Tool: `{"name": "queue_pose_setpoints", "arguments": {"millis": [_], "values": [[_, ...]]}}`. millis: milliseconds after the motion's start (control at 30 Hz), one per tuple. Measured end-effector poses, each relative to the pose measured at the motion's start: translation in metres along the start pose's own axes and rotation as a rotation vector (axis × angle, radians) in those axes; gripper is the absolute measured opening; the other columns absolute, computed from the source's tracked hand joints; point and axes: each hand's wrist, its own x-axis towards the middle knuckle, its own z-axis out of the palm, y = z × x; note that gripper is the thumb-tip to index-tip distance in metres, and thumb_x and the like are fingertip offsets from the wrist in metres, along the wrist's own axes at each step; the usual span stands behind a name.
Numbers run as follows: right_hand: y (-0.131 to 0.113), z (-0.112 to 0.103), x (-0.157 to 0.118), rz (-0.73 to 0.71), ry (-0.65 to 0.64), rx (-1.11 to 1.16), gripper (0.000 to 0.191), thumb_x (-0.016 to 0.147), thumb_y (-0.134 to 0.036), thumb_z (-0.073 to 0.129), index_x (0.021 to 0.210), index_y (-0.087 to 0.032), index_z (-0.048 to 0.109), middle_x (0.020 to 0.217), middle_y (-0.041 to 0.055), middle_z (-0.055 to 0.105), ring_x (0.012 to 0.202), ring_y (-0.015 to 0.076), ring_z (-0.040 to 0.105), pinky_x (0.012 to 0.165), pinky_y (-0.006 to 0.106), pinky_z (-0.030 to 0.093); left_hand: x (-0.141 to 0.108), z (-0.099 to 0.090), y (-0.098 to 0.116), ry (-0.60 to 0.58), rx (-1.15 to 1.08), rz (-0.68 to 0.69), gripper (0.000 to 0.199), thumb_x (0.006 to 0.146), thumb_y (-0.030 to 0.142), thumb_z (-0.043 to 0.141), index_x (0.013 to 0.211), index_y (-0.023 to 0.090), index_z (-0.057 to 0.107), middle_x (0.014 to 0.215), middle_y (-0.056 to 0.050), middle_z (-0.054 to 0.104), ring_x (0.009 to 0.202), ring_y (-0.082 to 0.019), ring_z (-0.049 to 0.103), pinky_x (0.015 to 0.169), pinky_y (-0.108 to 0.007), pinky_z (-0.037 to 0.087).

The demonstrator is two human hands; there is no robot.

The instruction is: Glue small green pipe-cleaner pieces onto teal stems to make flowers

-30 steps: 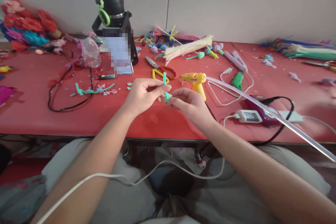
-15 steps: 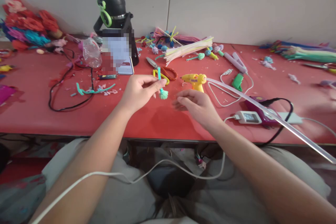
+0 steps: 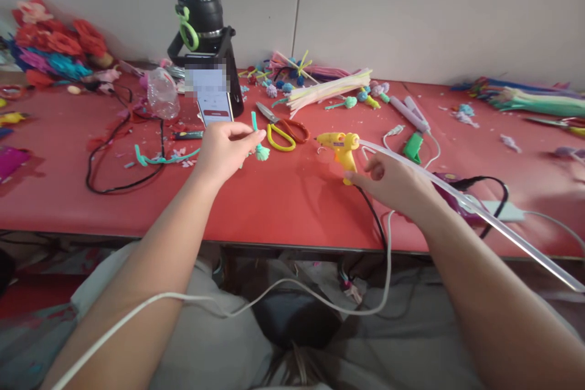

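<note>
My left hand (image 3: 228, 145) pinches a mint-green pipe-cleaner piece (image 3: 261, 152) between thumb and fingertips. Its fluffy, tassel-like end hangs down and a short stem sticks up. At the right, my right hand (image 3: 393, 183) is beside the handle of a yellow glue gun (image 3: 345, 152), fingers partly curled and apart from the thumb. The thumb tip meets the handle's lower end in view; a grip around it does not show. A long clear glue stick (image 3: 498, 222) runs out of the gun's back, over my right hand. Scissors (image 3: 281, 131) with red and yellow handles lie between the hands.
A black bottle (image 3: 201, 15) stands behind a propped phone (image 3: 214, 103). Pipe-cleaner bundles (image 3: 329, 90) lie along the back. A lilac straightener-like tool (image 3: 409, 114), a green clip-like piece (image 3: 412, 147) and a purple power block (image 3: 450, 195) are at right. A white cable (image 3: 292, 283) crosses my lap.
My right hand has moved right, from the middle to the glue gun's handle. My left hand has shifted left with the green pipe-cleaner piece, uncovering the scissors' handles.
</note>
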Motion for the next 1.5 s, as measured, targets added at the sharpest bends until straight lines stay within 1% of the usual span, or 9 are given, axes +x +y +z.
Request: {"name": "queue_pose_setpoints", "arguments": {"millis": [133, 233, 300, 400, 500, 633, 767, 1067, 1500], "values": [[-0.007, 0.021, 0.019, -0.115, 0.039, 0.099, 0.047, 0.074, -0.067, 0.071, 0.078, -0.022, 0.058, 0.074, 0.0031, 0.061, 0.064, 0.0179, 0.052, 0.056, 0.03, 0.031, 0.001, 0.0, 0.001, -0.001, -0.008, 0.019, 0.023, 0.078, 0.036, 0.08, 0.067, 0.017, 0.074, 0.058, -0.002, 0.065, 0.052, -0.013, 0.058, 0.046, -0.026, 0.038], [-0.013, 0.039, 0.033, -0.097, 0.084, 0.175, 0.04, 0.076, -0.051, 0.073, 0.064, -0.023, 0.047, 0.062, -0.0001, 0.051, 0.059, 0.0149, 0.044, 0.056, 0.031, 0.028, -0.001, 0.003, 0.004, -0.022, -0.018, -0.009, 0.022, 0.077, 0.036, 0.08, 0.068, 0.017, 0.073, 0.059, -0.003, 0.068, 0.053, -0.013, 0.06, 0.045, -0.025, 0.039], [-0.017, 0.046, 0.037, -0.067, 0.079, 0.297, 0.031, 0.077, -0.041, 0.07, 0.064, -0.022, 0.049, 0.06, -0.0012, 0.048, 0.057, 0.0141, 0.042, 0.056, 0.031, 0.029, -0.002, 0.005, 0.005, -0.043, -0.02, -0.033, 0.023, 0.078, 0.036, 0.08, 0.068, 0.017, 0.073, 0.059, -0.003, 0.068, 0.052, -0.013, 0.061, 0.045, -0.025, 0.039], [-0.024, 0.049, 0.03, -0.099, -0.066, 0.59, 0.021, 0.078, -0.038, 0.067, 0.081, -0.018, 0.065, 0.068, 0.0012, 0.059, 0.059, 0.0152, 0.05, 0.057, 0.031, 0.037, -0.002, 0.006, 0.006, -0.047, 0.001, -0.019, 0.023, 0.079, 0.035, 0.079, 0.067, 0.017, 0.072, 0.059, -0.003, 0.068, 0.054, -0.014, 0.062, 0.045, -0.025, 0.04], [-0.032, 0.047, 0.014, -0.17, -0.243, 0.859, 0.028, 0.076, -0.034, 0.067, 0.098, -0.018, 0.07, 0.084, 0.0044, 0.069, 0.067, 0.0167, 0.06, 0.062, 0.03, 0.046, -0.001, 0.005, 0.006, -0.028, 0.028, 0.018, 0.023, 0.079, 0.034, 0.078, 0.067, 0.016, 0.072, 0.06, -0.003, 0.068, 0.056, -0.015, 0.064, 0.047, -0.025, 0.042], [-0.041, 0.05, -0.001, -0.191, -0.334, 1.017, 0.026, 0.08, -0.041, 0.07, 0.09, -0.018, 0.068, 0.086, 0.0059, 0.072, 0.073, 0.0167, 0.065, 0.066, 0.029, 0.05, -0.001, 0.004, 0.007, -0.041, 0.033, 0.01, 0.022, 0.08, 0.033, 0.076, 0.066, 0.016, 0.072, 0.057, -0.002, 0.066, 0.055, -0.013, 0.062, 0.049, -0.024, 0.043], [-0.047, 0.055, -0.008, -0.224, -0.302, 1.017, 0.037, 0.087, -0.054, 0.067, 0.08, -0.018, 0.065, 0.074, 0.0034, 0.067, 0.066, 0.014, 0.061, 0.063, 0.028, 0.049, -0.002, 0.007, 0.009, -0.066, 0.015, -0.008, 0.021, 0.081, 0.032, 0.076, 0.067, 0.017, 0.071, 0.057, -0.001, 0.066, 0.053, -0.012, 0.06, 0.052, -0.024, 0.044], [-0.045, 0.063, -0.009, -0.348, -0.261, 0.925, 0.034, 0.093, -0.051, 0.064, 0.079, -0.02, 0.062, 0.072, 0.0002, 0.064, 0.066, 0.0137, 0.058, 0.065, 0.028, 0.047, -0.002, 0.014, 0.005, -0.101, 0.025, 0.037, 0.031, 0.078, 0.047, 0.079, 0.067, 0.018, 0.073, 0.06, -0.002, 0.069, 0.055, -0.014, 0.059, 0.055, -0.027, 0.043], [-0.042, 0.07, -0.007, -0.346, -0.242, 0.885, 0.033, 0.093, -0.053, 0.062, 0.085, -0.021, 0.061, 0.068, -0.0023, 0.055, 0.061, 0.0134, 0.051, 0.059, 0.029, 0.042, -0.004, 0.013, 0.008, -0.094, 0.026, 0.024, 0.033, 0.077, 0.048, 0.08, 0.067, 0.018, 0.073, 0.06, -0.002, 0.068, 0.058, -0.015, 0.06, 0.057, -0.028, 0.042]]}}
